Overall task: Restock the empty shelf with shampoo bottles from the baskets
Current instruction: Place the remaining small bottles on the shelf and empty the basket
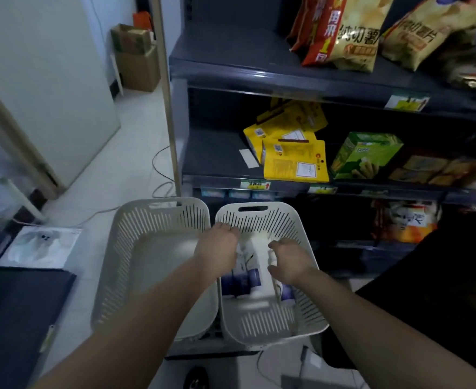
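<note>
Two pale slotted baskets stand side by side on the floor before the dark shelf unit (pixel 259 77). The left basket (pixel 124 248) holds nothing I can see. In the right basket (pixel 304 307) lie white shampoo bottles (pixel 255 248) with blue-purple labels. My left hand (pixel 217 245) reaches over the divide between the baskets, fingers curled down at the bottles' left side. My right hand (pixel 290 262) is inside the right basket, fingers bent around a white bottle's right side. The image is blurred, so the grip of either hand is unclear.
Chip bags (pixel 343 32) fill the top shelf's right part. Yellow pouches (pixel 292 158) and a green box (pixel 365 155) sit on the middle shelf; its left part (pixel 211 155) is bare. A metal pole (pixel 169 108), cables, cardboard boxes (pixel 135 51) and a dark case (pixel 15 313) stand left.
</note>
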Demonstrator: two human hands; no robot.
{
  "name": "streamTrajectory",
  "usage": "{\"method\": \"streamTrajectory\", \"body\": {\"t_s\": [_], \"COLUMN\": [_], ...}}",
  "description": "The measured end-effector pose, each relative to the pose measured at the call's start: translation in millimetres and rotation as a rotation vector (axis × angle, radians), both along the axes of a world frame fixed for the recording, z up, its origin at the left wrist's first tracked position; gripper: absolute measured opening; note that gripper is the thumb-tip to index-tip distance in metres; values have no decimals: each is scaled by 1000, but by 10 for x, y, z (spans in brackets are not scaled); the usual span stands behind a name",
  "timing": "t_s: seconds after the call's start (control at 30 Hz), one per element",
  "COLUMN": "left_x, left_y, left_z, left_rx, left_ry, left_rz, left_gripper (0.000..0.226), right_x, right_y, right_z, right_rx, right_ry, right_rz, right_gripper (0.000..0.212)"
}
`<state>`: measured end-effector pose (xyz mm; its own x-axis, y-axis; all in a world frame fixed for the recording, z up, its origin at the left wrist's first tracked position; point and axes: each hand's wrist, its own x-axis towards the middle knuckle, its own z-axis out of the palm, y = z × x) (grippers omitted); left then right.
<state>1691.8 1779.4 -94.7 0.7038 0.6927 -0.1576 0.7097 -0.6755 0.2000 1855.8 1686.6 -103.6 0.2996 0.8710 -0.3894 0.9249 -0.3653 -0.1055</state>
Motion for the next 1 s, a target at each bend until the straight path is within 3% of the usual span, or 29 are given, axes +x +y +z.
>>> {"method": "streamTrajectory", "body": {"t_s": [0.27,0.7,0.83,1.0], "left_x": [477,1101,1253,1434], "left_y": [83,245,319,449], "left_z": [-516,-1473,-1816,-2178], "left_rx": [-130,-292,-302,-273], "left_ry": [113,270,303,321], "left_rz": [-77,52,61,95], "left_gripper": [41,34,39,44], "right_x": [355,839,853,871], "right_y": [-26,102,210,280], "right_z": [-515,-1456,-1778,-2161], "right_rx": [-116,-166,-159,-128], "right_ry": [45,232,258,258], "right_rz": [-94,-159,-186,-210], "right_gripper": [53,48,52,71]}}
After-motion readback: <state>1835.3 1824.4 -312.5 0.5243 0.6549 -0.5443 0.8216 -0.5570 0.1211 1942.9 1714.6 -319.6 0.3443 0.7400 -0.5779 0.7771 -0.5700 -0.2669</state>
